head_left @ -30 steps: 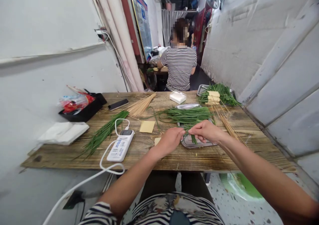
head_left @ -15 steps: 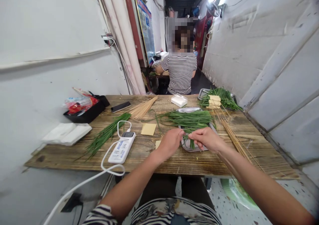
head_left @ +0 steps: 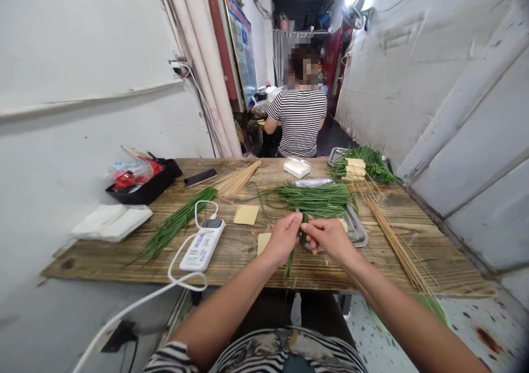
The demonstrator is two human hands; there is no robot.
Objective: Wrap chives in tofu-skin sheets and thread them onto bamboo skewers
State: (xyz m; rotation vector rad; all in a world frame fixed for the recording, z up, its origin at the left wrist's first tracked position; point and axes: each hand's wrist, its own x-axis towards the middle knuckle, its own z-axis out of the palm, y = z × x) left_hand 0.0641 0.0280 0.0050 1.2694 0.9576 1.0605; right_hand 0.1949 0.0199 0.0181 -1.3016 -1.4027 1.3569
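My left hand [head_left: 284,236] and my right hand [head_left: 327,237] meet over the front of a metal tray [head_left: 360,234]. Both are closed, fingertips pinching a small bunch of green chives [head_left: 290,265] whose ends hang down below my left fingers. Right behind my hands, a thick pile of chives [head_left: 316,196] lies across the tray. A square yellow sheet, like tofu skin [head_left: 247,214], rests flat to the left, and a second sheet [head_left: 263,242] is partly covered by my left hand. Another yellow piece [head_left: 344,224] shows in the tray beside my right hand.
Bamboo skewers [head_left: 239,179] fan out at the back left; more skewers [head_left: 392,241] lie at right. Loose chives [head_left: 182,224], a white power bank [head_left: 203,245] with cable, a phone [head_left: 200,177] and a black box [head_left: 144,184] occupy the left. Beyond the table is a person [head_left: 300,120].
My hands have drawn closer together, the right moving left. The chive bunch has shifted left from over the tray and now hangs beneath my left fingers. More of the tray's right side shows.
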